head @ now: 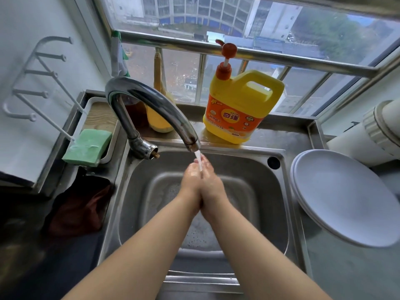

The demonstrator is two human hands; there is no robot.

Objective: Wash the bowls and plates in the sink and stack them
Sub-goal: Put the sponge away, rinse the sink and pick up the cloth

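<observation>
My left hand (191, 182) and my right hand (211, 184) are pressed palm to palm over the steel sink (279, 191), under the stream of water from the curved tap (151, 105). Neither hand holds anything. The sink basin shows only water and some suds. A stack of white plates (344, 198) lies on the counter to the right of the sink, face down or flat, with at least two rims showing at its left edge.
A yellow pump bottle of dish soap (240, 109) stands on the ledge behind the sink. A green sponge (88, 147) rests in a tray at the left. A dark red cloth (80, 208) lies left of the sink. A white cylinder (376, 131) sits far right.
</observation>
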